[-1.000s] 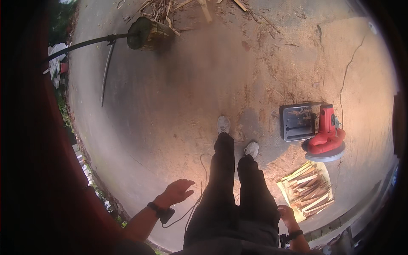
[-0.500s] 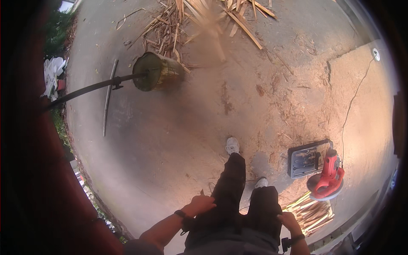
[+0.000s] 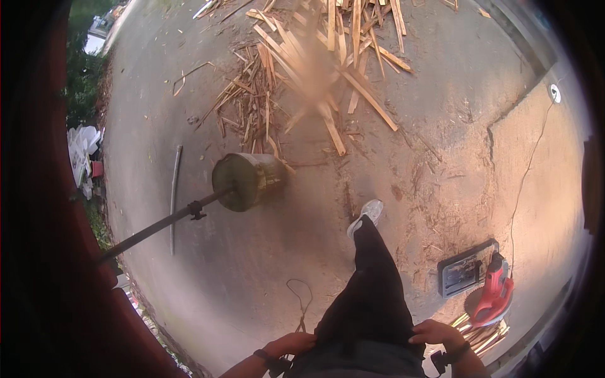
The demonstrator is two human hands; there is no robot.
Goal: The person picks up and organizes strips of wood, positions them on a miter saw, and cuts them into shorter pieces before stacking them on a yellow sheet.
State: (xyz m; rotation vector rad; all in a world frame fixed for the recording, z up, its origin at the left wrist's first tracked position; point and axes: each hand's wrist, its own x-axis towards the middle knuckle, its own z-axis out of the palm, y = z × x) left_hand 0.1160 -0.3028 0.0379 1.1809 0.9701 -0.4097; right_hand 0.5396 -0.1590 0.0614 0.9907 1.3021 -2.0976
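My left hand (image 3: 291, 344) lies against the waist of my dark trousers (image 3: 372, 302), fingers curled. My right hand (image 3: 433, 331) rests on the right hip at the same waistband. Whether either hand grips the cloth is not visible. Each wrist carries a dark band. One leg is stretched forward, with a white shoe (image 3: 367, 213) on the sandy concrete ground. No tool is in either hand.
A concrete cylinder (image 3: 249, 181) on a long metal bar (image 3: 157, 224) lies ahead on the left, beside a thin stick (image 3: 174, 195). A pile of split wood scraps (image 3: 315, 69) lies further on. At the right are a red power saw (image 3: 495, 294), a dark case (image 3: 463, 276), cut slats (image 3: 485, 335) and a thin cable (image 3: 526, 176).
I have walked forward, so the cylinder and wood pile are closer. My left hand, spread out at my side before, has come in to the waist. The right hand has stayed at the hip.
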